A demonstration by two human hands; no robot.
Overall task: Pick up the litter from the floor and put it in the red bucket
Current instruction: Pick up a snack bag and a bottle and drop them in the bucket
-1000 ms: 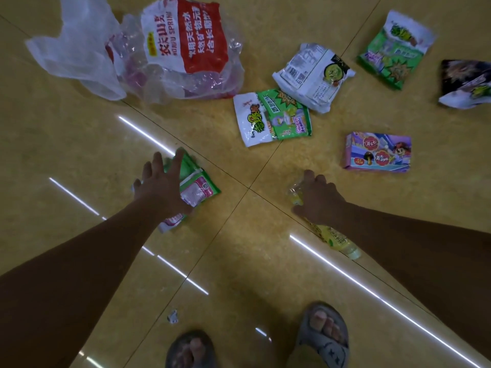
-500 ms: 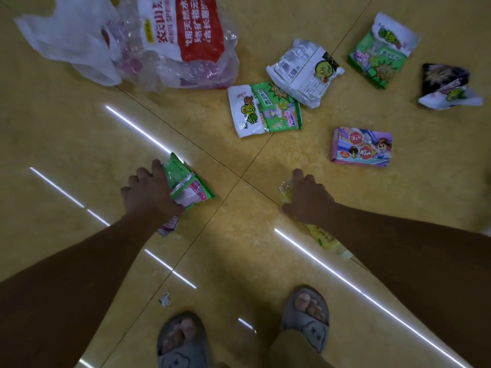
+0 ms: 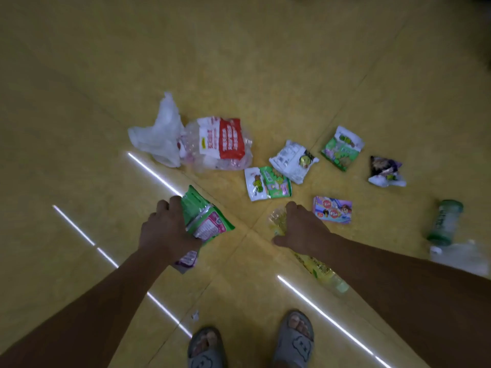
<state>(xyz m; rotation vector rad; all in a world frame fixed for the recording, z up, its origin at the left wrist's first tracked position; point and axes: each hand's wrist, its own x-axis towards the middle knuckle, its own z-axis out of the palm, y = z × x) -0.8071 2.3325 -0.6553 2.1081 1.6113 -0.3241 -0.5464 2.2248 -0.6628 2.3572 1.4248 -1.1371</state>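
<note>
My left hand (image 3: pixel 166 229) grips a green and pink snack wrapper (image 3: pixel 206 220), lifted off the yellow floor. My right hand (image 3: pixel 300 229) holds a crushed yellow plastic bottle (image 3: pixel 318 266), whose cap end points back under my forearm. Other litter lies on the floor ahead: a clear plastic bag with a red label (image 3: pixel 220 144), a white bag (image 3: pixel 159 134), a green and white wrapper (image 3: pixel 267 183), a white packet (image 3: pixel 292 160), a green packet (image 3: pixel 341 147), a dark wrapper (image 3: pixel 385 171) and a pink box (image 3: pixel 332 209). No red bucket is in view.
A green bottle (image 3: pixel 445 219) lies on the floor at the right, with clear plastic (image 3: pixel 459 256) beside it. My feet in grey slippers (image 3: pixel 293 338) stand at the bottom edge. A small scrap (image 3: pixel 195 315) lies near my left foot.
Both hands have closed on their items and risen from the floor. The camera has moved up and back, so the litter looks smaller and the green bottle has come into view.
</note>
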